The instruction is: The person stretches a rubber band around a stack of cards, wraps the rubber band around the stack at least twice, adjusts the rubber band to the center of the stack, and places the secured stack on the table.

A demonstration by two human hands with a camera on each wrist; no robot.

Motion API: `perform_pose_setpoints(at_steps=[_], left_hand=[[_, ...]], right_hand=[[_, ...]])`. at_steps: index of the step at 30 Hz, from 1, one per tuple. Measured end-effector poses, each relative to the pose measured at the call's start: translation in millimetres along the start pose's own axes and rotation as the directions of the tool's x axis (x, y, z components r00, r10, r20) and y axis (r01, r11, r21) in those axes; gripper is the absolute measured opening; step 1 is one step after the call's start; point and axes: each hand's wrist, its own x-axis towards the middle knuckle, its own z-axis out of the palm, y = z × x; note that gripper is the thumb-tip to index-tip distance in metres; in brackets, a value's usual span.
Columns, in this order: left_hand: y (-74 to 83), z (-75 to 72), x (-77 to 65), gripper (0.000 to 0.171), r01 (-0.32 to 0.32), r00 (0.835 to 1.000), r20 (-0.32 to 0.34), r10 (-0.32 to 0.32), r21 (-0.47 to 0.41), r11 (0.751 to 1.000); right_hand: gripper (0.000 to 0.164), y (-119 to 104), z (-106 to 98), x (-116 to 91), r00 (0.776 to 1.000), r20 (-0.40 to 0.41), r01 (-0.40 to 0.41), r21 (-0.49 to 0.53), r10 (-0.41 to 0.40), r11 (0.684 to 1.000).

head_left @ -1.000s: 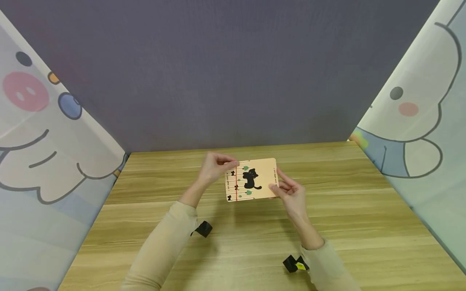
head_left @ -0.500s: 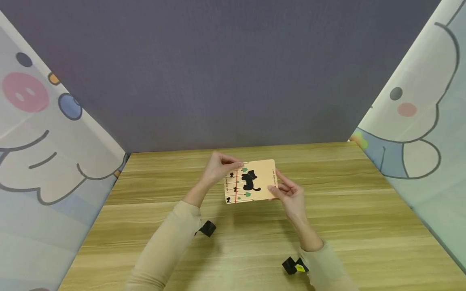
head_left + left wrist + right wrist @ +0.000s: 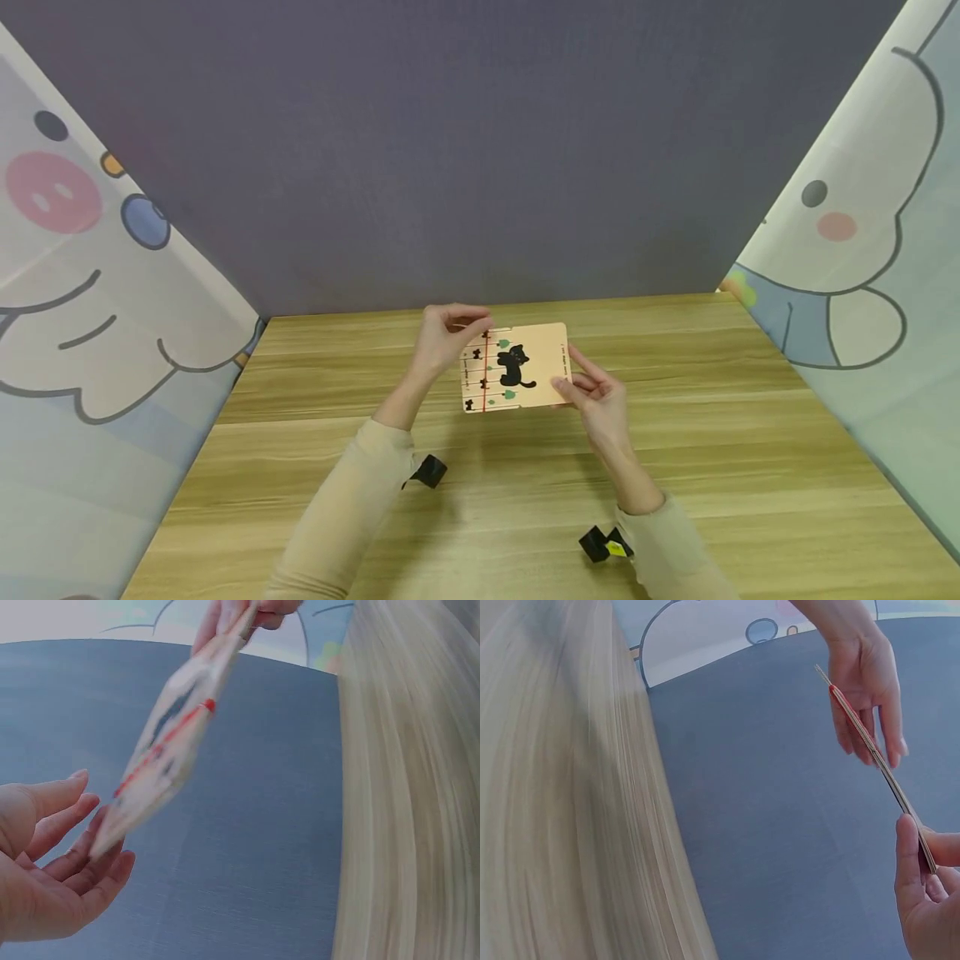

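A thin cream notebook with a black cat on its cover is held up above the table. A red elastic band crosses it near its left end. My right hand pinches the right end, thumb on the cover and fingers behind. My left hand is at the upper left corner. In the left wrist view the left hand's thumb stands away from the notebook, and its fingers are loosely bent by the near corner. Seen edge-on in the right wrist view, the notebook shows several thin layers.
Below the hands lies a wood-grain table. A dark grey panel rises behind it, with cartoon-printed sheets at both sides. Small black blocks show by both forearms, one beside a yellow label.
My left hand shifts slightly right along the notebook's top edge, then back left and up, its thumb lifting toward the corner. The notebook dips and rises a little. The right hand keeps its grip.
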Motion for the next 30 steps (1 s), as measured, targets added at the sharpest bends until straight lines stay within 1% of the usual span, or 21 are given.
perform_pose_setpoints(at_steps=[3,5,7,10,11,12,14,16,18,19,21,22,23,25,27,28,29,30], left_hand=[[14.1,-2.1,-6.4,0.019,-0.038,0.998,-0.052,0.037,-0.020,0.999],[22.4,-3.1,-11.0,0.018,-0.053,0.996,-0.079,0.049,-0.045,0.998],[24.8,-3.8,-14.3,0.018,-0.064,0.993,-0.107,0.055,-0.080,0.995],[25.2,-3.9,-19.6,0.018,-0.073,0.988,-0.142,0.055,-0.119,0.990],[22.3,-3.9,-20.6,0.018,-0.080,0.986,-0.154,0.059,-0.133,0.988],[18.8,-3.6,-21.7,0.018,-0.085,0.984,-0.165,0.060,-0.147,0.985],[12.3,-2.6,-24.4,0.019,-0.091,0.980,-0.188,0.057,-0.179,0.980],[4.9,-0.8,-27.0,0.020,-0.110,0.974,-0.218,0.064,-0.204,0.973],[-0.5,1.9,-30.8,0.021,-0.133,0.966,-0.247,0.075,-0.228,0.965],[-1.9,3.4,-33.0,0.021,-0.148,0.961,-0.262,0.083,-0.238,0.960],[-5.5,7.0,-37.6,0.022,-0.184,0.950,-0.296,0.105,-0.254,0.949],[-7.5,8.8,-39.9,0.021,-0.202,0.943,-0.312,0.113,-0.268,0.942],[-9.3,10.7,-42.3,0.021,-0.215,0.937,-0.328,0.117,-0.279,0.936],[-12.7,14.3,-47.1,0.021,-0.219,0.926,-0.365,0.100,-0.300,0.929],[-17.7,17.8,-50.9,0.019,-0.201,0.914,-0.402,0.062,-0.315,0.928],[-38.9,20.3,-48.5,0.019,-0.227,0.906,-0.417,0.070,-0.340,0.912],[-64.7,23.4,-44.4,0.018,-0.247,0.898,-0.433,0.074,-0.359,0.900],[-66.6,24.8,-45.8,0.017,-0.229,0.895,-0.443,0.047,-0.365,0.902]], right_hand=[[0.054,-1.9,1.2,0.3,1.000,-0.014,-0.017,0.003,0.017,1.000],[0.054,-2.8,1.8,1.2,0.999,-0.026,-0.027,0.012,0.027,1.000],[0.054,-1.8,1.4,2.7,0.999,-0.032,-0.023,0.025,0.024,0.999],[0.055,6.4,-2.6,6.7,0.999,-0.011,0.037,0.058,-0.037,0.998],[0.054,7.5,-3.5,7.4,0.998,0.010,0.060,0.094,-0.061,0.994],[0.053,24.7,-12.2,13.9,0.995,0.035,0.083,0.138,-0.089,0.987],[0.052,41.4,-22.9,21.7,0.988,0.067,0.122,0.173,-0.135,0.977],[0.053,47.2,-26.9,25.8,0.987,0.069,0.133,0.184,-0.148,0.974],[0.054,49.6,-27.7,28.6,0.987,0.049,0.144,0.161,-0.154,0.976],[0.056,34.9,-20.3,24.3,0.987,0.030,0.153,0.124,-0.157,0.981],[0.059,19.7,-10.3,19.9,0.988,0.001,0.153,0.100,-0.154,0.983],[0.058,20.1,-10.2,21.7,0.985,0.014,0.166,0.134,-0.170,0.977],[0.057,16.6,-7.6,21.1,0.986,0.008,0.166,0.141,-0.168,0.976],[0.055,10.0,-3.5,20.3,0.988,-0.007,0.154,0.131,-0.154,0.979],[0.054,5.8,-0.6,21.1,0.992,-0.027,0.129,0.132,-0.127,0.983],[0.054,4.3,0.4,22.1,0.993,-0.040,0.114,0.128,-0.110,0.985],[0.052,-2.1,4.2,20.6,0.994,-0.074,0.082,0.088,-0.076,0.993],[0.052,-4.9,5.8,20.9,0.995,-0.088,0.063,0.085,-0.055,0.994]])
